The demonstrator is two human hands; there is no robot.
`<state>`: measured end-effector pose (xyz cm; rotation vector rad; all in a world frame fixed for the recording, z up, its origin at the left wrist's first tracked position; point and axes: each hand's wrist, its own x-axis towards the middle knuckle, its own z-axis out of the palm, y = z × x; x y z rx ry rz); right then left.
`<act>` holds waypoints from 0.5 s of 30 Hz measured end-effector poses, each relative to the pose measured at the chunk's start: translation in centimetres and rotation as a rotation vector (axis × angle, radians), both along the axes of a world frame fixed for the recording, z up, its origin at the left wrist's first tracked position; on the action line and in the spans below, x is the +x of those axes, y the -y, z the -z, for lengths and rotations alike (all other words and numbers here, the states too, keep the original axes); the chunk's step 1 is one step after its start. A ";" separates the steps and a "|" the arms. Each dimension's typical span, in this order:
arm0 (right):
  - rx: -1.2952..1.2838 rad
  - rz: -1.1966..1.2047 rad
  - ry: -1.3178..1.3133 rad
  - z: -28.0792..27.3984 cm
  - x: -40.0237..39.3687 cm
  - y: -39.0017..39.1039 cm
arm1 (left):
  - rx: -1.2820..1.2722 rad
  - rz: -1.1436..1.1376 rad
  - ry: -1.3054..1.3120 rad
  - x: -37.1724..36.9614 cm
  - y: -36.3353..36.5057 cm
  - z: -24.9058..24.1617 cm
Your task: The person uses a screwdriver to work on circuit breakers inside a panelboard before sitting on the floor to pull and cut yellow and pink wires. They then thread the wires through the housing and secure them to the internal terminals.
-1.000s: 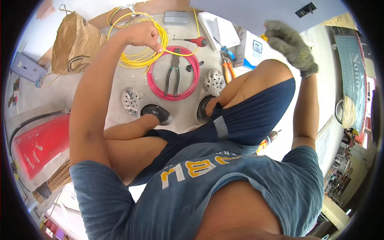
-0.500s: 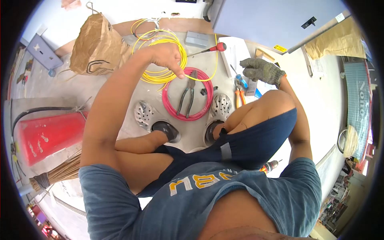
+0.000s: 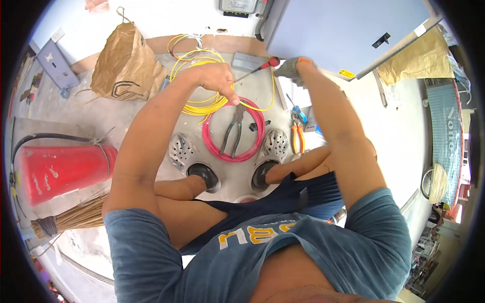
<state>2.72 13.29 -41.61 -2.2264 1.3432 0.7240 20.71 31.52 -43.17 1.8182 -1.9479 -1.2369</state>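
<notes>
My left hand [image 3: 216,83] is bare, its thumb and fingers pinched on a strand of yellow wire [image 3: 260,108] over the coils. That strand curves right and up toward my right hand [image 3: 292,70], which wears a dark work glove. The glove is beside the strand and the red handle of a screwdriver [image 3: 273,62]; its fingers are smeared, so I cannot see whether they touch either. Below my left hand, dark-handled pliers [image 3: 232,134] lie across a pink wire coil [image 3: 206,134]. The yellow wire coil [image 3: 202,108] lies partly behind my left hand and forearm.
Orange-handled pliers [image 3: 298,139] and a blue screwdriver [image 3: 299,114] lie on the right. A paper bag [image 3: 118,65] and a red fire extinguisher [image 3: 65,171] are on the left. A grey cabinet [image 3: 348,35] rises at the upper right.
My gloved right hand has swung up and left, from above my knee to beside the yellow strand and the red screwdriver. My left hand keeps its pinch. The view has shifted slightly.
</notes>
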 end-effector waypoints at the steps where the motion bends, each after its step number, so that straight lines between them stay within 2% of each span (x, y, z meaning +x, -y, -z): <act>1: 0.015 0.198 0.180 1.8 0.0 -0.2 | -0.013 0.015 0.005 0.1 0.0 -0.1; 3: -0.338 0.059 0.526 10.3 0.6 2.9 | 0.003 0.006 0.003 -0.1 -0.1 -1.0; 4: -0.334 0.060 0.533 10.9 0.8 2.7 | 0.023 0.002 -0.012 -0.2 -0.2 -1.2; 6: -0.218 0.300 0.632 11.4 0.9 1.6 | 0.008 0.011 0.006 0.3 0.0 -1.1; 10: -0.225 0.166 0.473 8.8 0.3 -0.1 | 0.008 0.025 0.031 0.2 -0.3 -1.0; 12: -0.269 -0.150 0.183 6.3 0.6 -1.7 | -0.029 0.048 0.047 0.3 -0.3 -0.8; 13: -0.254 -0.163 0.182 5.8 0.9 -2.5 | -0.067 0.082 0.067 0.2 -0.3 -0.5; 15: -0.475 -0.245 0.327 5.7 1.2 -3.9 | -0.065 0.087 0.065 0.4 -0.2 0.3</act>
